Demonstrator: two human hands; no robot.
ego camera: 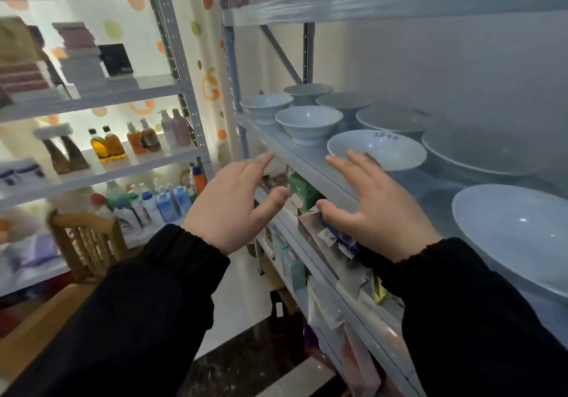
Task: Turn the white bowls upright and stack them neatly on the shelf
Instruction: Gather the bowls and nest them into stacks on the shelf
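Note:
Several white bowls stand upright on the grey shelf [310,166]. Small ones sit at the far left: one [266,105] at the end, one [308,123] in front, two more behind. A wider bowl [384,147] stands near the shelf's front edge, and a large bowl [516,227] is closest on the right. My left hand [233,206] hovers in front of the shelf edge with fingers spread, holding nothing. My right hand [375,209] is raised beside it, fingers straight, its fingertips just in front of the wider bowl. Both sleeves are black.
Two more wide bowls [479,153] lie further back on the shelf. Below it, a lower shelf holds boxes and packets [307,190]. A second rack [190,98] on the left carries bottles and boxes. A wooden chair [86,243] stands below left.

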